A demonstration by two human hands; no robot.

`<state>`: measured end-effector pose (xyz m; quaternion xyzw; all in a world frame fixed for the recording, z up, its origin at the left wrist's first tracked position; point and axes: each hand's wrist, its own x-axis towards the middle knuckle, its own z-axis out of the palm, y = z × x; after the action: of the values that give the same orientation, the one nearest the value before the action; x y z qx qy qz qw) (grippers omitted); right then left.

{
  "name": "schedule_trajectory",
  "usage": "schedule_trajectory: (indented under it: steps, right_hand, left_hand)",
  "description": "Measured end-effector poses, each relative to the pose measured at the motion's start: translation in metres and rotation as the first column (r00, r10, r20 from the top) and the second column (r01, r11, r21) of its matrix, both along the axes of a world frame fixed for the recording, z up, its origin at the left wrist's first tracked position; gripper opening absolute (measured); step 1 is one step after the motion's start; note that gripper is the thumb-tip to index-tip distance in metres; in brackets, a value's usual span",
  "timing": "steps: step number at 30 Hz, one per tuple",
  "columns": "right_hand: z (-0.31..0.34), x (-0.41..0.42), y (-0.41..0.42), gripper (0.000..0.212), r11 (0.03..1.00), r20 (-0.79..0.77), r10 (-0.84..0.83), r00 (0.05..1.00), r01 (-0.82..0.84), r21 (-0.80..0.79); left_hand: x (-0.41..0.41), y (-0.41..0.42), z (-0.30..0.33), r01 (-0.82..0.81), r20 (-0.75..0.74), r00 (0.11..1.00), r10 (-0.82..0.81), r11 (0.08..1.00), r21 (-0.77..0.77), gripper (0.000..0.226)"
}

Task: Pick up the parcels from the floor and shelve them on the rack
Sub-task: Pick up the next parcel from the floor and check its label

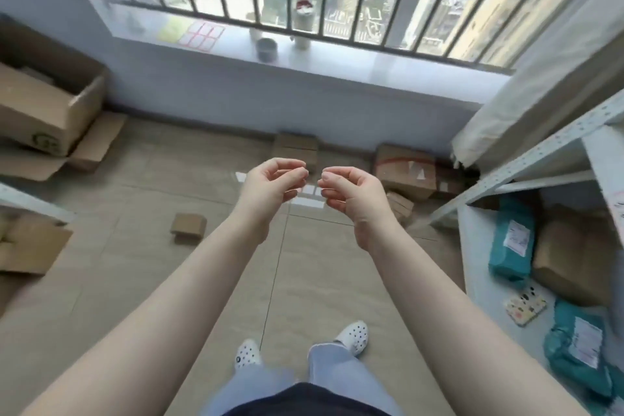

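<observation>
Both arms reach forward over the tiled floor. My left hand (273,184) and my right hand (351,193) are held close together at mid-frame, fingers curled but apart, with nothing in either. Cardboard parcels lie on the floor: a small box (188,226) to the left, one box (297,149) by the far wall behind my hands, and a larger taped box (405,171) with smaller ones beside it near the rack. The white metal rack (526,162) stands at the right; its shelf holds teal bags (511,243), a brown parcel (570,253) and a small patterned packet (525,306).
Open cardboard cartons (50,108) stand at the left wall, another (30,247) at the left edge. A windowsill (337,58) with cups and barred window runs across the far wall. A covered bundle (526,105) lies on top of the rack. My feet (353,336) stand on the tiles.
</observation>
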<state>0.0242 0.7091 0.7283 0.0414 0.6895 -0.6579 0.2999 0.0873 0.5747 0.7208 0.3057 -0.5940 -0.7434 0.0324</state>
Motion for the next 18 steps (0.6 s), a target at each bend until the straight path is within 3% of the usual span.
schedule_trajectory:
  steps: [9,18]
  right_hand:
    - [-0.046,0.112,-0.169,0.002,0.944,0.145,0.32,0.936,-0.328,0.034]
    - [-0.075,0.126,-0.287,0.004,0.855,0.216,0.486,0.847,-0.512,0.087]
  left_hand:
    - [0.161,-0.147,-0.042,-0.291,0.139,0.947,0.288,0.957,-0.005,0.008]
    - [0.207,-0.24,-0.06,-0.558,0.201,0.819,0.537,0.827,0.065,0.013]
